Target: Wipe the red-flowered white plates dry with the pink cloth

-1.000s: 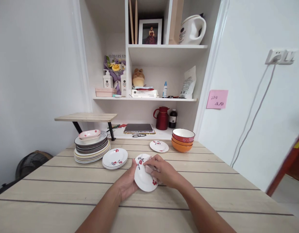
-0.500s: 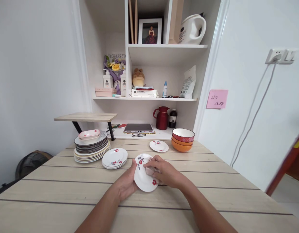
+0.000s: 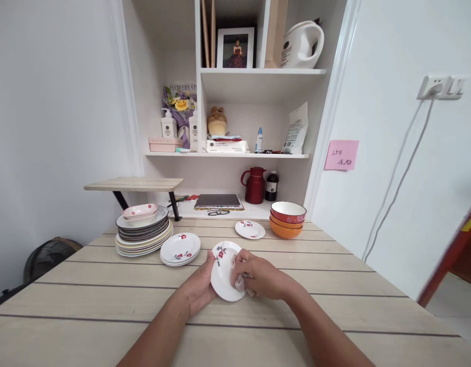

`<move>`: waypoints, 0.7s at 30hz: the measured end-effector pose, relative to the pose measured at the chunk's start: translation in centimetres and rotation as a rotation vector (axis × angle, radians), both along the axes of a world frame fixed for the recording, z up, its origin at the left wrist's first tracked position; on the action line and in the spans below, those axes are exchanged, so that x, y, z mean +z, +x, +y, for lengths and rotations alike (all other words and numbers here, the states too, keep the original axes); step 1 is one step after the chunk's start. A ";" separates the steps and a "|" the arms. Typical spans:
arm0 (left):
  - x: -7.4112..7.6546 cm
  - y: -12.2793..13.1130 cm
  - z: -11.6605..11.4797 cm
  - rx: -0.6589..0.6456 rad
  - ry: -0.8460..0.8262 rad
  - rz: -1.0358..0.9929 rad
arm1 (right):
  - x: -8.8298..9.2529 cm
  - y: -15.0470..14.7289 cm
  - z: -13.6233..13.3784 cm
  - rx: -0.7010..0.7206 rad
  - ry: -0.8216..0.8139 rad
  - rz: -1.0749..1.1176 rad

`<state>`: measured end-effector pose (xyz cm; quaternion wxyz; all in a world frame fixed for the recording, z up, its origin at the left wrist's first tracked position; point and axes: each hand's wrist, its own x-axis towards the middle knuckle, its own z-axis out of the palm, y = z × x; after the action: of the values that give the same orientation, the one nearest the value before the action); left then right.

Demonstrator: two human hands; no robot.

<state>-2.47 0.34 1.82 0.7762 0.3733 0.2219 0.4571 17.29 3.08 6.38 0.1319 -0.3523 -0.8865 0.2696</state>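
Note:
A white plate [image 3: 223, 278] with red flowers is held tilted above the table, its face toward me. My left hand [image 3: 200, 291] grips it by the left edge, thumb on the rim and fingers behind. Bunched in the fingers of my right hand [image 3: 260, 275] is a crumpled whitish cloth or tissue [image 3: 240, 283], pressed against the right part of the plate's face. That hand hides the plate's right edge. Left of my hands lies a short stack of matching flowered plates [image 3: 180, 248]. Another flowered plate [image 3: 250, 230] lies flat beyond them.
Stacked bowls [image 3: 287, 220], red over orange, stand at the back right. A taller stack of plates [image 3: 144, 234] with a dotted dish [image 3: 139, 211] on top is at the left, by a small raised shelf [image 3: 134, 184]. Behind are a red jug [image 3: 254, 186], glasses [image 3: 218, 212] and a laptop [image 3: 218, 201].
My right hand has slid and curled lower over the plate's right side, bunching the cloth and covering the lower red flower. My left hand and the plate stay nearly in place.

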 end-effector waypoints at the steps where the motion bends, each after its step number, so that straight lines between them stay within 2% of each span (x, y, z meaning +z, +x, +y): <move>1: 0.0 0.0 0.0 0.002 0.001 -0.002 | 0.0 0.0 0.0 0.003 0.019 0.003; 4: 0.1 0.1 0.0 0.007 0.003 -0.009 | -0.3 -0.1 0.1 -0.008 0.050 0.063; 7: 0.3 0.1 -0.1 0.001 0.010 -0.016 | -0.7 -0.4 0.4 -0.065 0.056 0.242; 11: 0.3 0.1 -0.3 0.006 0.009 -0.009 | -1.4 -1.3 1.1 -0.219 0.132 0.516; 17: -0.2 0.2 0.0 -0.012 0.018 -0.044 | -3.0 -3.1 2.1 -0.461 0.220 0.645; 19: -0.4 0.2 0.1 -0.014 0.018 -0.046 | -3.1 -3.7 2.3 -0.457 0.275 0.636; 21: -0.5 0.2 0.2 -0.012 0.012 -0.043 | -3.0 -4.3 2.2 -0.380 0.312 0.598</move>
<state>-2.30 0.55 1.31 0.7811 0.3695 0.2001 0.4617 13.01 5.26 3.36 0.4840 -0.3920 -0.7582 0.1931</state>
